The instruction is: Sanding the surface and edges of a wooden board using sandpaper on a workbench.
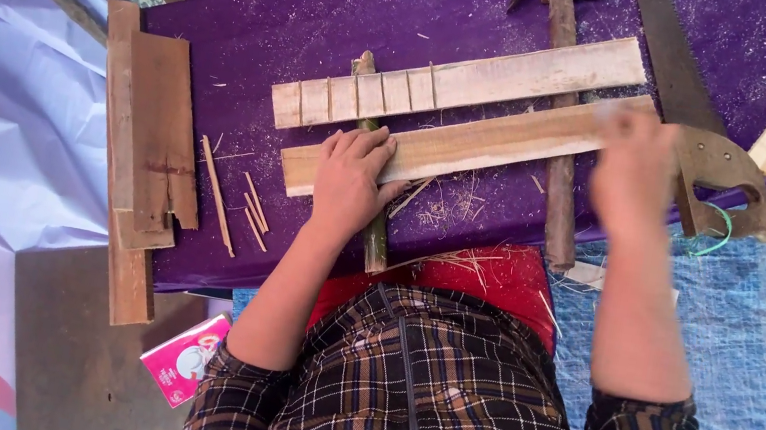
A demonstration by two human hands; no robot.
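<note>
**Two Hands on a Wooden Slat**

The person leaned over a purple-covered bench, both hands down on the nearer wooden slat, which lay slantwise across the cloth. The left hand pressed flat on its lower end, fingers spread a little and lying along the wood, palm down, holding it by weight rather than by a grasp. The right hand sat at the slat's far end, blurred; I could not tell whether its fingers were curled round anything or merely resting there.

Just beyond lay a second slat, scored with several cross cuts toward its left end. A green bamboo stick ran beneath both, and a hammer lay crosswise under them too. A handsaw rested at the right, its wooden handle just beside the right hand. Thin splints and shavings littered the cloth, and a stack of boards sat at the left edge.

The slat looked light, stiff and dry, rough enough not to slide much, though perched on the stick and the hammer it seemed likely to rock. Pressing on its flat face looked the surest hold.
</note>
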